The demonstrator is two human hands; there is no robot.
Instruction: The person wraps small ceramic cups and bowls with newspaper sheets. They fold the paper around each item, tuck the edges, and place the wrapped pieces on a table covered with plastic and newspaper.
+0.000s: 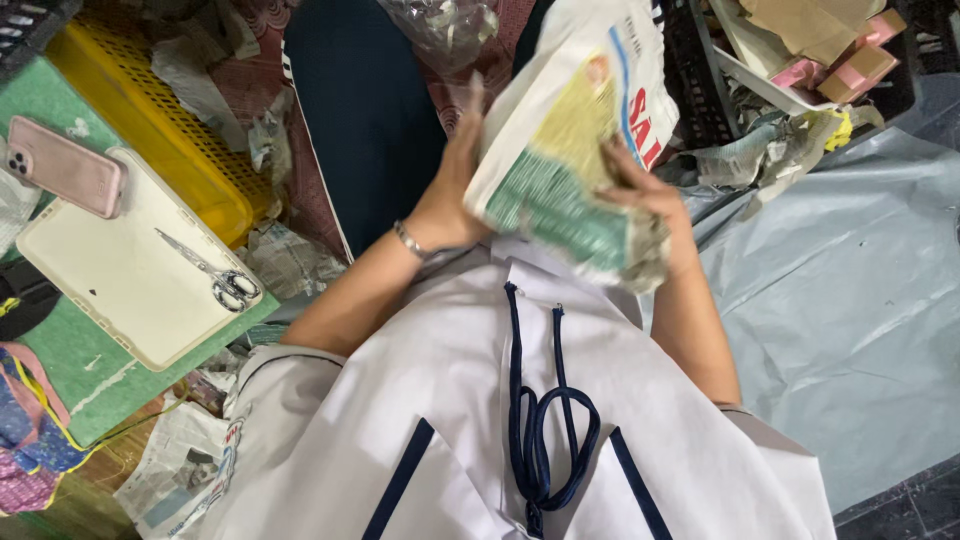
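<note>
A bundle of folded newspaper [565,150] with green, yellow and white print is held up in front of my chest. My left hand [455,175] presses flat against its left side, a thin bracelet on the wrist. My right hand [645,195] grips its lower right edge, fingers curled over the crumpled paper. Below them I see my white top with dark blue trim and a knotted cord [545,440].
At left a cream tablet-like slab [110,270] carries steel scissors [215,275] and a pink phone [65,165], beside a yellow crate [150,120]. Grey plastic sheet [850,290] covers the right. A dark crate [700,90] with pink boxes [850,65] stands upper right. Newspaper scraps [290,260] lie around.
</note>
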